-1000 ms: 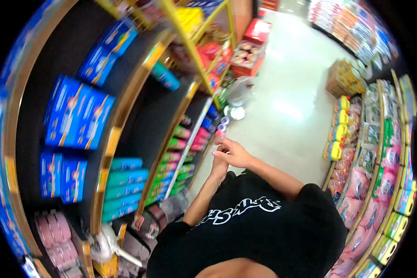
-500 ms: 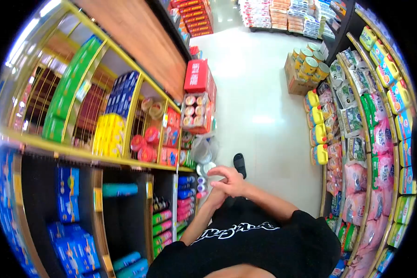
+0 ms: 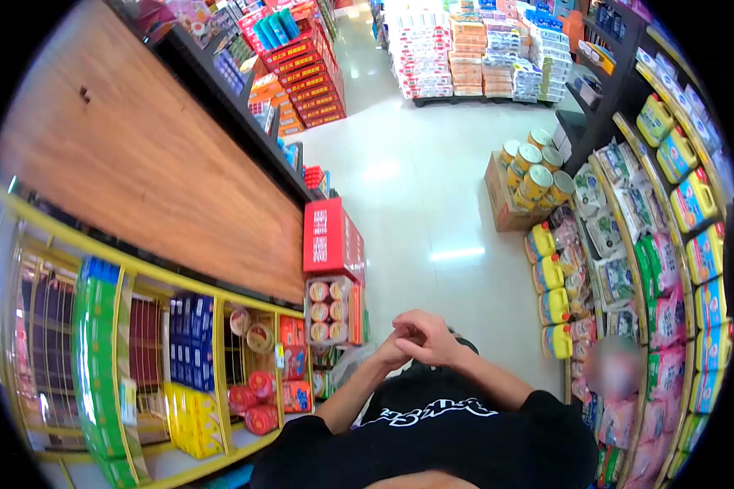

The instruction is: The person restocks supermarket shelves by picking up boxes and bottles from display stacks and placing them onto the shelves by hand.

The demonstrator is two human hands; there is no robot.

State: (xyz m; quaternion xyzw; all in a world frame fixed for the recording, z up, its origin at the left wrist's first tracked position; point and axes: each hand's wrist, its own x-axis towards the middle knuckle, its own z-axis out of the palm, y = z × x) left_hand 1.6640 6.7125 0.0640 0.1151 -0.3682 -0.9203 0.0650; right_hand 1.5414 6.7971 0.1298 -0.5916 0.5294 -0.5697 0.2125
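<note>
In front of my black shirt (image 3: pixel 440 432), my two hands meet at waist height. My right hand (image 3: pixel 434 337) lies over the left with its fingers curled, and I see no item in it. My left hand (image 3: pixel 390 353) touches it from below, its fingers mostly hidden. Nearest to them, on the left, is a clear-wrapped pack of round tubs (image 3: pixel 328 310) on stacked boxes. A red carton (image 3: pixel 326 238) stands just beyond that pack.
Yellow-framed shelving (image 3: pixel 228 359) with a brown wooden panel (image 3: pixel 171 138) lines the left. On the right, shelves hold yellow jugs (image 3: pixel 554 306) and bagged goods (image 3: pixel 669 318). A carton of cans (image 3: pixel 510 196) stands beside the aisle floor (image 3: pixel 416 204). Stacked packs (image 3: pixel 469 61) are ahead.
The view has moved forward and tilted up, so the far stacks show more and the lower left shelves have mostly left view. My right hand's fingers have curled in; both hands remain together.
</note>
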